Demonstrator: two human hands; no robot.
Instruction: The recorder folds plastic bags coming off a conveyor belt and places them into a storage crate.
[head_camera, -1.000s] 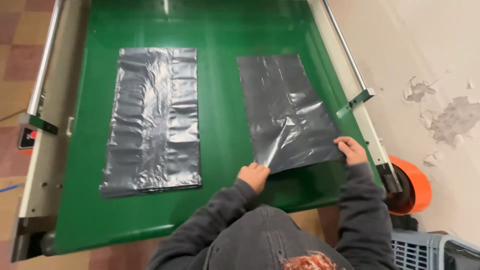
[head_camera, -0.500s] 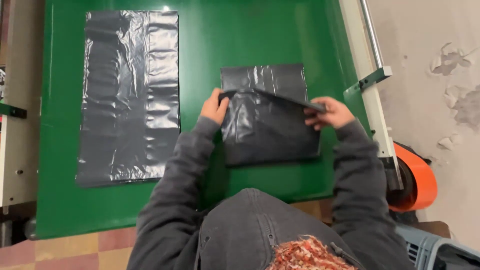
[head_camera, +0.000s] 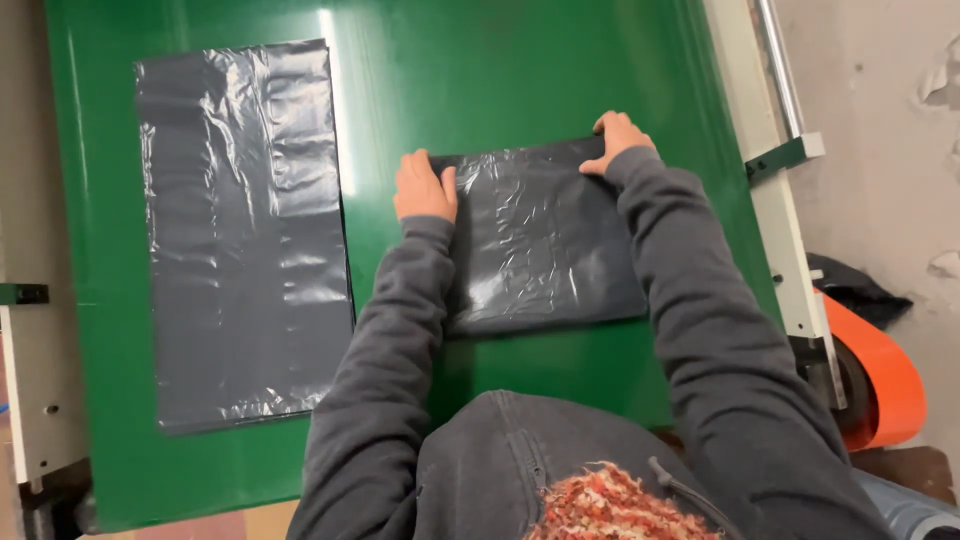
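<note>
Fingers curled and pressing flat, the left hand (head_camera: 424, 188) is pinning the far left corner of the folded dark plastic bag (head_camera: 540, 240), while the right hand (head_camera: 617, 137) is bearing down with bent fingers on the far right corner; neither is gripping, both are holding the doubled sheet against the green table (head_camera: 500, 80). The bag is lying just in front of the person, between the grey sleeves (head_camera: 700, 290). I'd judge the fold is being squared and creased; the next move likely calls for smoothing along it without letting the edges slip. A second, unfolded bag (head_camera: 240, 230) is lying flat well to the left.
</note>
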